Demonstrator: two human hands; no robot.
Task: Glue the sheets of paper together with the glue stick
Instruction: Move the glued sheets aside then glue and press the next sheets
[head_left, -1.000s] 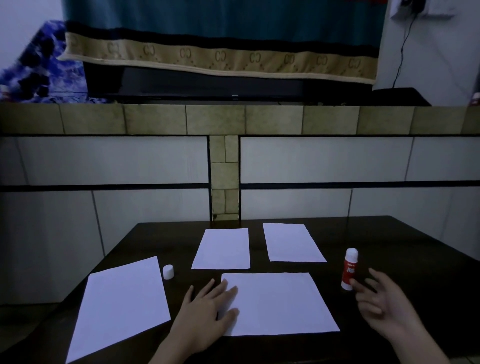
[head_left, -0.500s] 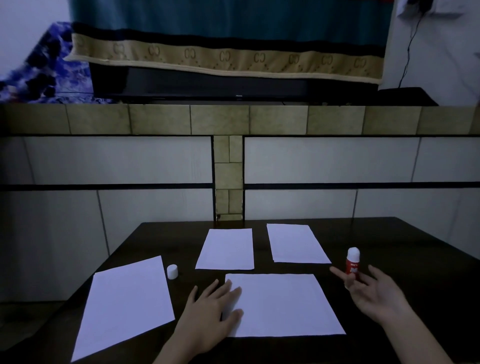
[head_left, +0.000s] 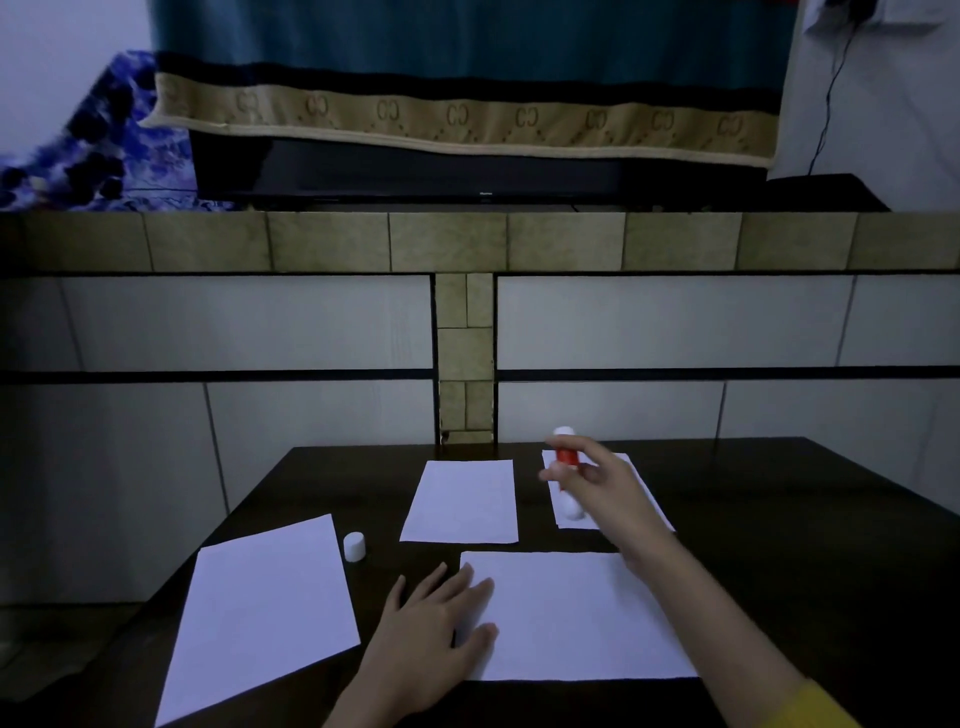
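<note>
Several white paper sheets lie on the dark table (head_left: 779, 519). A large near sheet (head_left: 576, 618) lies in front of me, and my left hand (head_left: 431, 634) rests flat on its left edge. Another large sheet (head_left: 265, 608) is at the left. A small sheet (head_left: 462, 501) sits at the middle back. A second small sheet (head_left: 636, 486) at the back right is partly hidden by my right hand (head_left: 602, 488). That hand holds the red and white glue stick (head_left: 565, 470) lifted above this sheet, uncapped. The white cap (head_left: 354, 546) stands between the left sheet and the small middle sheet.
The table's far edge meets a tiled wall with a ledge (head_left: 467, 241). A dark screen (head_left: 415, 171) under a hanging cloth stands on the ledge. Bare dark tabletop stretches to the right of the sheets.
My right hand took hold of the glue stick at the table's right and lifted it left and back, over the back right sheet. My left hand stayed on the near sheet.
</note>
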